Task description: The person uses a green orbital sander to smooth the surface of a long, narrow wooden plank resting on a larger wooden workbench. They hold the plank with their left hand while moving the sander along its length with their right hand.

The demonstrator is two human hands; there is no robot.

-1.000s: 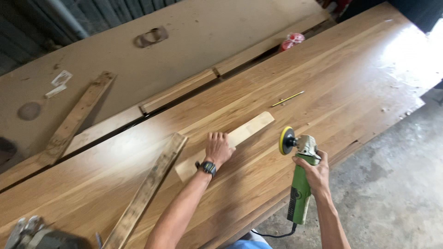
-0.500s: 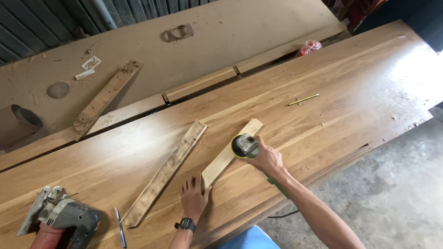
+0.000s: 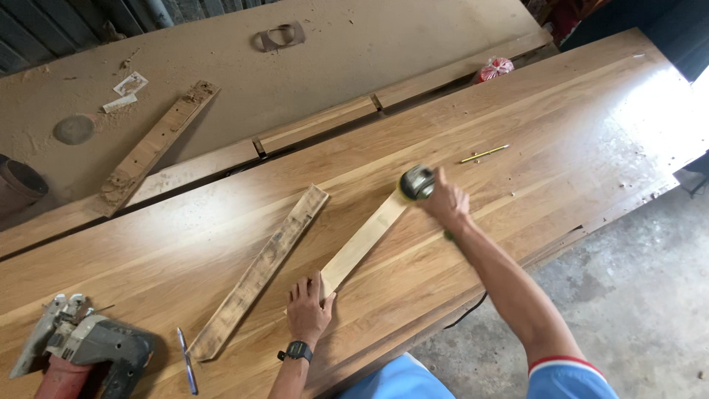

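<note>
The pale wood strip [image 3: 362,242] lay flat on the counter [image 3: 561,140], looking light, stiff and likely to skid. The left hand [image 3: 308,310] pressed its near end with fingers together, while the right hand [image 3: 444,201], fingers wrapped, held the sander [image 3: 416,182] at the far end.

The right hand [image 3: 447,199] covers most of the sander [image 3: 417,182], so its grip on the handle cannot be seen. The far end of the light strip [image 3: 363,240] sits under the sander. The bottom edge cuts off the saw [image 3: 85,347].
</note>
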